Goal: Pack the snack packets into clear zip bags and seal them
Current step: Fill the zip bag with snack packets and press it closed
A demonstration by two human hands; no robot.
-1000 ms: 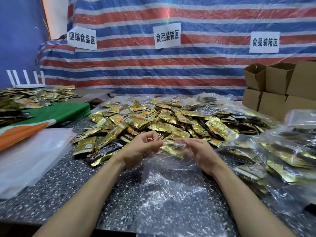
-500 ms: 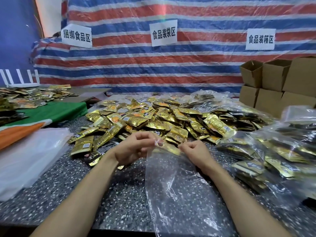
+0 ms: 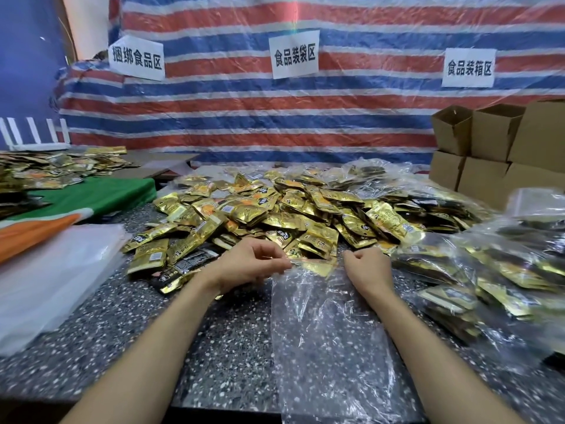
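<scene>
Both hands sit at the mouth of the clear zip bag point(image 3: 321, 332). My left hand point(image 3: 253, 266) pinches one end of the zip strip between thumb and curled fingers. My right hand point(image 3: 365, 266) is curled into a loose fist at the other end, and I judge it grips the strip too, though the knuckles hide the fingertips. The bag looks empty. It lies flat on the counter point(image 3: 153, 347), running from the near edge up to the loose snack packets point(image 3: 275, 215) heaped across the middle.

I see a few ways this could go wrong. If either pinch catches both walls of the film, the mouth won't part and I'd only stretch the strip. The bag's tail reaches the near edge, so letting go with both hands could let it slide off. The heap touches the bag's mouth, so a careless reach might drag packets over the strip and foul the seal. Filled bags point(image 3: 489, 270) crowd the right edge, just beside my right wrist.

Both forearms come in from the near edge and converge slightly. The wrists are low over the counter, knuckles up, fingers curled away from me.
</scene>
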